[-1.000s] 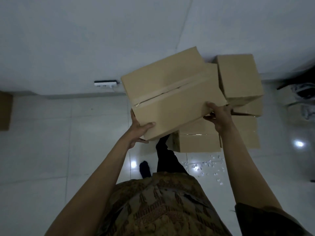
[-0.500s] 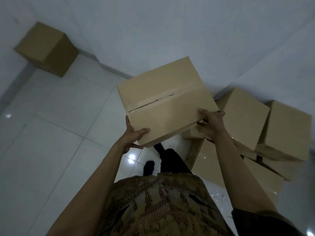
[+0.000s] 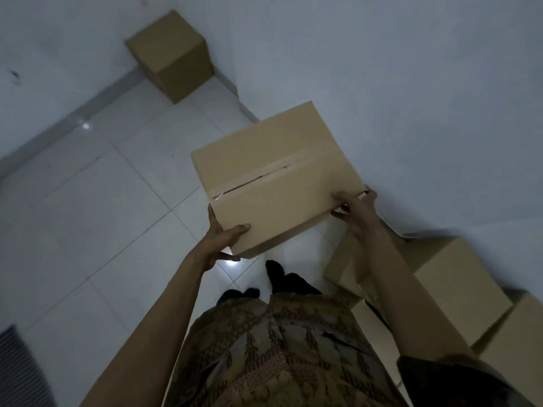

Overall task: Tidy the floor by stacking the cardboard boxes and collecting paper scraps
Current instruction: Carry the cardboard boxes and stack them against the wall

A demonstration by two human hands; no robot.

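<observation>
1. The tiled floor (image 3: 97, 218) meets pale walls; a striped mat (image 3: 17, 374) lies at its lower left edge.
2. A pile of boxes (image 3: 458, 286) sits against the wall on the right.
3. The carried box (image 3: 276, 174) is held in the air in front of the person, tilted, its top seam partly split.
4. A lone box (image 3: 172, 55) stands in the far corner.
5. The left hand (image 3: 223, 239) grasps the carried box's near left corner, thumb on top.
6. The right hand (image 3: 357, 211) grasps its right corner.
</observation>
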